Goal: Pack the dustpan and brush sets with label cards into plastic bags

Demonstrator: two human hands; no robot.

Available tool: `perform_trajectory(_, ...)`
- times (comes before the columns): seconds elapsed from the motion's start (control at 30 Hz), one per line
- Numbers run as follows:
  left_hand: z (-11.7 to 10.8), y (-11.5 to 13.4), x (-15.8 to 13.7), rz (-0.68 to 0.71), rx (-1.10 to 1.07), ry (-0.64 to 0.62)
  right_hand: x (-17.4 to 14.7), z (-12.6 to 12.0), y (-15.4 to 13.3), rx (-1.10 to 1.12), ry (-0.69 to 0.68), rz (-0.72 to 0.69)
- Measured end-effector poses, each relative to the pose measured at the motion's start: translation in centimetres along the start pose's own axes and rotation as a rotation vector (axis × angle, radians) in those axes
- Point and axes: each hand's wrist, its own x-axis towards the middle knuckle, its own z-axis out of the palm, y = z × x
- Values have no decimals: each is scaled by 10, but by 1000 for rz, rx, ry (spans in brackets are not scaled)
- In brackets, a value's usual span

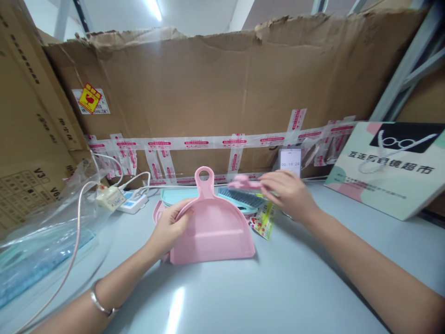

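My left hand [174,226] grips a pink dustpan [210,229] by its left rim, thumb on the inner face. The pan tilts up toward me, with its ring handle on top and its straight edge at the bottom. To the right of that handle, my right hand [290,195] pinches a small pink object [243,182], smeared by motion, so its kind is unclear. Behind the pan lie a teal dustpan [174,196] and a brush with dark bristles [243,198], both partly hidden. A green and yellow packet [264,222] rests below my right hand.
A phone [291,160] showing a timer leans against the tall cardboard wall [194,88]. Chargers and a power strip [134,202] with white cables sit at left, beside clear plastic bags [45,246]. A printed box [385,171] stands on the right of the table [278,292].
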Motion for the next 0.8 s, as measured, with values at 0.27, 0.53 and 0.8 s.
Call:
perform_trajectory(0.27, 2, -2, 2, 0, 9, 27, 16, -27, -9, 728, 610, 742)
perform_trajectory(0.53, 3, 0, 1, -54, -127, -9, 19, -25, -96, 1004, -169, 704)
perform_trajectory(0.8, 7, 1, -1, -12, -146, 34, 14, -10, -110, 748, -30, 562)
